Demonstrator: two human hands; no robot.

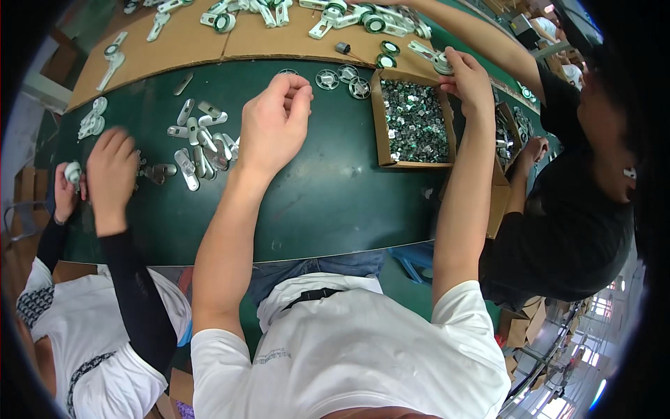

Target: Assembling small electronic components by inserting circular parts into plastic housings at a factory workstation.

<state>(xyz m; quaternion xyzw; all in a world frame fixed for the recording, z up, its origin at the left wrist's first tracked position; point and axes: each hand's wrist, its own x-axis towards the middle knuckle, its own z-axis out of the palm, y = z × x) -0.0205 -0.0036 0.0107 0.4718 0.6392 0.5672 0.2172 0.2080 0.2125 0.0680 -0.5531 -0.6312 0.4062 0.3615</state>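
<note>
My left hand (278, 120) is raised over the green table with its fingers curled and thumb pressed in; anything between them is hidden. Just behind it a spoked metal ring (287, 72) peeks out, and more spoked rings (327, 79) lie to its right. At the upper right, my right hand (466, 80) pinches a white part with a round head and a flat arm (440, 61). That part is held over the far right corner of a cardboard box (416, 165) full of small shiny metal pieces (417, 122).
Silvery oval plates (200, 148) lie in a loose heap left of my left arm. Cardboard (272, 43) along the far edge carries white parts with green rings (375, 25). Co-workers sit close on both sides; one person's hand (113, 167) is at the left, another's arm (481, 26) reaches across the back.
</note>
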